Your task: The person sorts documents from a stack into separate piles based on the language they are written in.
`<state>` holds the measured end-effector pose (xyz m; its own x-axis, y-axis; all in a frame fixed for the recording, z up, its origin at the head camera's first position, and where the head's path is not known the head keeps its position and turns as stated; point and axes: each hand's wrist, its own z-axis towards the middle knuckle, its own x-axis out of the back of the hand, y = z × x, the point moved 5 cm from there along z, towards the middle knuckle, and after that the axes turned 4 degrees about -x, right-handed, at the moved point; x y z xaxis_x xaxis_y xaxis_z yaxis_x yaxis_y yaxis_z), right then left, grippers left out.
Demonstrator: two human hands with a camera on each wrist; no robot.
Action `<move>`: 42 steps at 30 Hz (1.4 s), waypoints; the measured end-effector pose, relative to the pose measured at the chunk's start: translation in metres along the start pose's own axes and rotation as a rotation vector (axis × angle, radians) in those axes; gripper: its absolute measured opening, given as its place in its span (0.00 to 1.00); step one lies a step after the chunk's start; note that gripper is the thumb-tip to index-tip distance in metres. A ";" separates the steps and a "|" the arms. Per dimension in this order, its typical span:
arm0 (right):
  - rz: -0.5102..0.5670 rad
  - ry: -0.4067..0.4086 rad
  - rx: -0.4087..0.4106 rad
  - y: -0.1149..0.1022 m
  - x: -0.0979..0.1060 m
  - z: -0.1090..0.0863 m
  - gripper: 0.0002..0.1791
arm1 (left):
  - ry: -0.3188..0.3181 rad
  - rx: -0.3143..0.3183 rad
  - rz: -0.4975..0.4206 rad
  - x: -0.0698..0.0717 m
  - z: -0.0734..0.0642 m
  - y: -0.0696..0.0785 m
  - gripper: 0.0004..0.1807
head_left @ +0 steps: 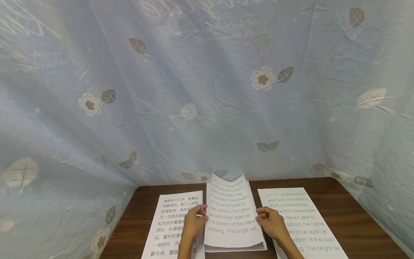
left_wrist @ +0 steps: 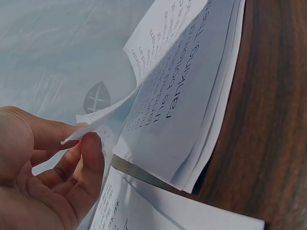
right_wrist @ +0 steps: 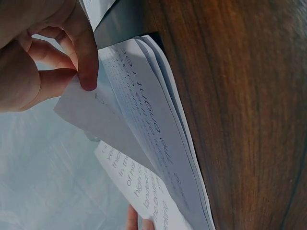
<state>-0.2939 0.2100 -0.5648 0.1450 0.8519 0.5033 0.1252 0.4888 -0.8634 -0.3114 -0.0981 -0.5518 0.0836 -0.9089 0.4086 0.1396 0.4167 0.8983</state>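
My left hand (head_left: 194,221) pinches the left edge of a white sheet with English print (head_left: 230,212) between thumb and fingers. On the opposite side, my right hand (head_left: 272,221) pinches the sheet's right edge. The sheet bows upward, its far end lifted and curved, above a stack of paper (head_left: 258,247) in the middle. The left wrist view shows the lifted edge of the sheet (left_wrist: 108,111) between thumb and fingertip. In the right wrist view a raised corner of the sheet (right_wrist: 103,122) is held the same way, with printed pages (right_wrist: 144,103) lying below.
Left of the middle stack lie pages with Chinese print (head_left: 166,223), partly under my left forearm. To the right lie pages with English print (head_left: 310,223), partly covered by my right hand and forearm. A patterned curtain (head_left: 213,136) hangs behind the dark wooden table (head_left: 352,216).
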 end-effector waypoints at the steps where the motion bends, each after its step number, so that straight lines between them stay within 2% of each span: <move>1: -0.001 -0.001 0.001 0.000 0.000 0.000 0.17 | 0.000 0.004 -0.009 0.001 0.000 0.000 0.25; 3: 0.004 -0.002 -0.002 0.000 -0.001 0.000 0.17 | -0.001 0.018 -0.025 0.002 -0.001 0.000 0.25; 12: 0.045 -0.023 -0.023 0.000 0.002 0.000 0.20 | 0.011 0.008 -0.056 0.004 -0.001 -0.001 0.25; 23: 0.059 -0.048 -0.054 0.008 0.008 0.002 0.22 | 0.005 0.044 -0.127 -0.011 -0.002 -0.004 0.26; 32: 0.059 -0.043 -0.044 0.014 0.018 0.001 0.23 | 0.038 0.034 -0.137 -0.024 -0.005 -0.002 0.25; 38: 0.049 -0.050 -0.048 0.020 0.026 0.001 0.23 | 0.025 0.012 -0.158 -0.031 -0.005 0.002 0.26; 42: 0.050 -0.056 -0.052 0.024 0.030 0.002 0.23 | 0.021 0.020 -0.152 -0.035 -0.006 0.002 0.25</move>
<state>-0.2881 0.2477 -0.5708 0.0971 0.8849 0.4556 0.1704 0.4362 -0.8836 -0.3083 -0.0650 -0.5655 0.0838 -0.9608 0.2644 0.1330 0.2737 0.9526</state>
